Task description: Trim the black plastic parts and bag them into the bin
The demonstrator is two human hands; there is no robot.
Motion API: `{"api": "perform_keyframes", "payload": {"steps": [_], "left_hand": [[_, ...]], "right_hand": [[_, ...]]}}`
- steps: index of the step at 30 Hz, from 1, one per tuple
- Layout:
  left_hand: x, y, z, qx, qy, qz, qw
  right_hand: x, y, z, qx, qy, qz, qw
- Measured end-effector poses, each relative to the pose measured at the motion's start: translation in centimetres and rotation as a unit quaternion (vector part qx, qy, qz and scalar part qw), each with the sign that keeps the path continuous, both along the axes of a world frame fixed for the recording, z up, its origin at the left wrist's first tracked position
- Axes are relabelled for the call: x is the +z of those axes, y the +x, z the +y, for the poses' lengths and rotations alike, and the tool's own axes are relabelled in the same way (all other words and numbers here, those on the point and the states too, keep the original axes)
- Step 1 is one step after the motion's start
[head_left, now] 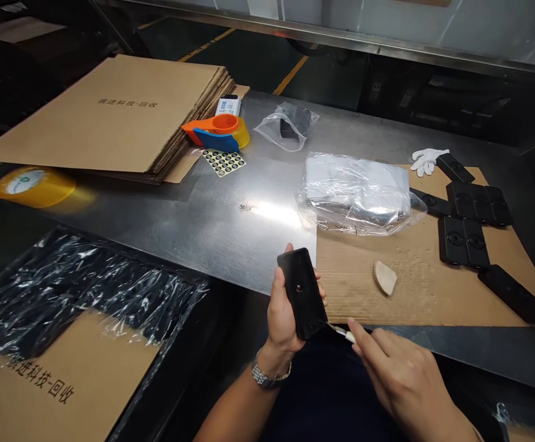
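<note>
My left hand (282, 313) is wrapped round a black rectangular plastic part (305, 301), with its hollow side toward me and a small coppery spot near its middle. In my right hand (399, 368) is a thin blade tool with a pale handle (346, 334), probably a trimming knife. Its tip meets the lower right edge of the black part; whether it cuts there I cannot tell. On the cardboard sheet (341, 264) in front of my hands lies a pale wedge-shaped block (384, 278).
Several similar black parts (464, 240) lie on the cardboard at right, near a white glove (428, 161). A plastic-wrapped white bundle (357, 187) and a clear bag (288, 127) sit farther back. Stacked cardboard (124, 116), a tape dispenser (219, 132) and a sticker sheet (224, 162) are at left.
</note>
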State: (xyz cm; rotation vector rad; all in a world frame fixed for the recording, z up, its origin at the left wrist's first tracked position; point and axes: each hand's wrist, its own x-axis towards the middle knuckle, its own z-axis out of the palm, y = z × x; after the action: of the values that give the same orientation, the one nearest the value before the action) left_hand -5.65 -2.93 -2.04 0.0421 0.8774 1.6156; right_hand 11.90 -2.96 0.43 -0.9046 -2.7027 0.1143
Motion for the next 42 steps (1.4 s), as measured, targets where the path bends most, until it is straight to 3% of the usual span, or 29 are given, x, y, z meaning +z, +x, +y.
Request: {"api": "perform_keyframes", "payload": {"steps": [12, 16, 19, 21, 23, 25, 26, 27, 28, 32, 34, 37, 42], "left_hand": [[-0.1, 0.1, 0.0, -0.034, -0.014, 0.026, 0.999], [-0.2, 0.3, 0.0, -0.030, 0.002, 0.073, 0.997], [-0.1, 0.4, -0.2, -0.034, 0.024, 0.117, 0.992], [0.0, 0.4, -0.2, -0.037, 0.051, 0.122, 0.991], [0.2, 0.3, 0.0, -0.036, 0.079, 0.100, 0.991], [0.2, 0.2, 0.4, -0.037, 0.087, 0.060, 0.994], [0.2, 0.1, 0.7, -0.041, 0.080, 0.037, 0.995], [0.1, 0.1, 0.9, -0.047, 0.064, 0.011, 0.997], [-0.1, 0.1, 1.1, -0.060, 0.040, -0.016, 0.997], [-1.2, 0.8, 1.4, -0.186, -0.091, -0.129, 0.970], [-1.5, 1.4, 1.3, -0.252, -0.141, -0.174, 0.942], [-1.3, 2.4, 1.1, -0.257, -0.190, -0.193, 0.928], [-0.7, 3.1, 0.8, -0.241, -0.189, -0.179, 0.935]], "right_hand": [[-0.9, 0.2, 0.1, -0.012, -0.095, -0.057, 0.994], [-1.1, 0.4, 0.5, -0.026, -0.198, -0.088, 0.976], [-1.3, 0.3, 0.7, -0.057, -0.327, -0.061, 0.941], [-1.8, 0.2, 0.6, -0.074, -0.484, -0.010, 0.872], [-2.6, 0.0, 0.1, -0.061, -0.676, 0.037, 0.733], [-3.4, 0.0, -0.4, -0.031, -0.804, 0.076, 0.589], [-3.6, 0.1, -0.6, -0.023, -0.827, 0.103, 0.552], [-3.7, 0.2, -0.6, -0.027, -0.822, 0.138, 0.552], [-3.6, 0.4, -0.5, -0.045, -0.791, 0.178, 0.584], [-1.8, 0.5, 1.0, -0.110, -0.513, 0.240, 0.817], [-0.9, 0.1, 1.8, -0.078, -0.403, 0.212, 0.887], [-0.5, -0.8, 2.4, -0.021, -0.328, 0.146, 0.933], [-0.6, -1.7, 2.1, -0.012, -0.269, 0.055, 0.961]]}}
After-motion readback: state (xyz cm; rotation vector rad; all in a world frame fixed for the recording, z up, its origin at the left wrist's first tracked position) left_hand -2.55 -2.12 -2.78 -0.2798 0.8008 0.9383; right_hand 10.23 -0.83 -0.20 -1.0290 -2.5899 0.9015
